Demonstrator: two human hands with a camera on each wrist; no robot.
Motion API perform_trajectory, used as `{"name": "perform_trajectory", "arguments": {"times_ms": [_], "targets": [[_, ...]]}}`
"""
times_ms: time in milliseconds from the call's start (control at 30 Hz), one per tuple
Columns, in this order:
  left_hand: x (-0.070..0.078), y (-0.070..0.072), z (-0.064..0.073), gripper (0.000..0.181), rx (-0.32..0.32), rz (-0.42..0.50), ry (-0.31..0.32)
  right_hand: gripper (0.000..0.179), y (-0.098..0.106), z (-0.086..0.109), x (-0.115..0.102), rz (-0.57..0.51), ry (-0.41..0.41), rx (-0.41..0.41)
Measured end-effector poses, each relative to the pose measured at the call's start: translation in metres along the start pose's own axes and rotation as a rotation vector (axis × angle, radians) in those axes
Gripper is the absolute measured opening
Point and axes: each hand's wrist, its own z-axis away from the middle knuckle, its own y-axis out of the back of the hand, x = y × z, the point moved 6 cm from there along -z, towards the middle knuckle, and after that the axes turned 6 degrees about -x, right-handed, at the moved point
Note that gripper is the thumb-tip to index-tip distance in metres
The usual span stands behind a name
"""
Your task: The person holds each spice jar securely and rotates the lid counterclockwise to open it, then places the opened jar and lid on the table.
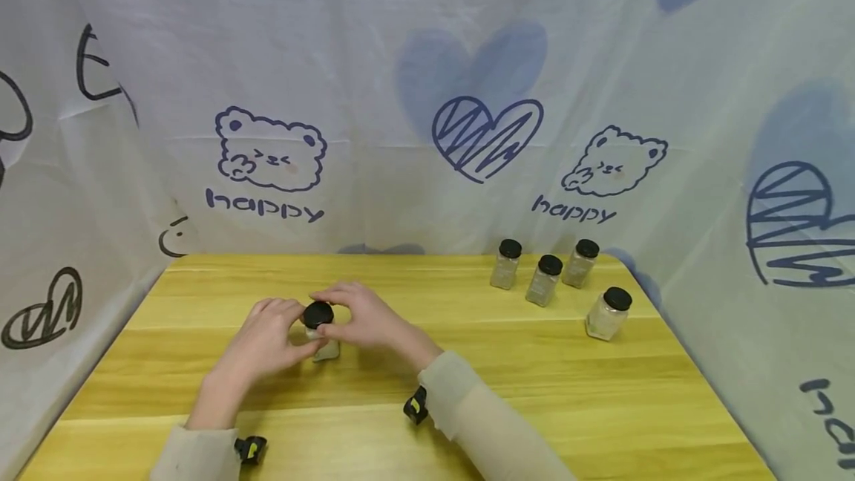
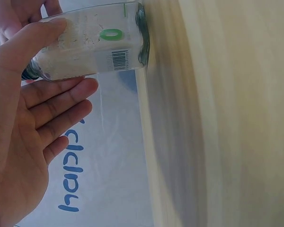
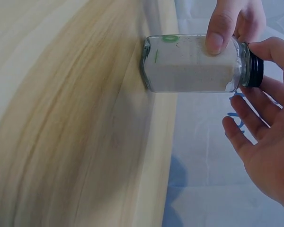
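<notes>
A clear glass jar (image 1: 327, 351) with a black lid (image 1: 318, 314) stands upright on the left part of the table, and pale powder fills much of it. With thumb and fingers on opposite sides, my left hand (image 1: 263, 340) holds the jar's body. My right hand (image 1: 370, 318) pinches the lid between thumb and fingers, as the right wrist view shows at the lid (image 3: 254, 66). In the left wrist view a barcode and a green mark show on the jar (image 2: 92, 45), while the lid is mostly hidden there.
Several similar black-lidded jars stand at the table's back right, the nearest jar (image 1: 606, 319) a little apart from the others. The wood-grain table (image 1: 534, 407) meets a printed white cloth (image 1: 374, 191) behind it and at the sides.
</notes>
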Motion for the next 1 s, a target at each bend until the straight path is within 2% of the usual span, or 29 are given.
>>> {"name": "perform_trajectory", "arguments": {"times_ms": [167, 300, 400, 567, 767, 1000], "targets": [[-0.002, 0.0, 0.004, 0.037, -0.006, -0.01, 0.007, 0.069, -0.003, 0.001, -0.002, -0.076, 0.021, 0.025], [-0.002, 0.001, 0.005, 0.034, -0.001, -0.016, 0.002, 0.065, -0.005, 0.002, 0.0, -0.201, -0.009, 0.13], [-0.002, 0.001, 0.004, 0.034, 0.003, -0.017, -0.003, 0.059, -0.008, 0.004, 0.003, -0.291, -0.061, 0.217], [-0.001, 0.0, 0.002, 0.032, 0.007, -0.005, -0.014, 0.05, -0.01, 0.006, 0.007, -0.355, -0.115, 0.303], [0.001, -0.001, -0.001, 0.037, 0.0, -0.009, -0.019, 0.044, -0.011, 0.006, 0.007, -0.344, -0.099, 0.307], [0.0, 0.0, -0.001, 0.037, 0.005, -0.01, -0.007, 0.043, -0.008, 0.002, 0.004, -0.267, -0.035, 0.241]]}}
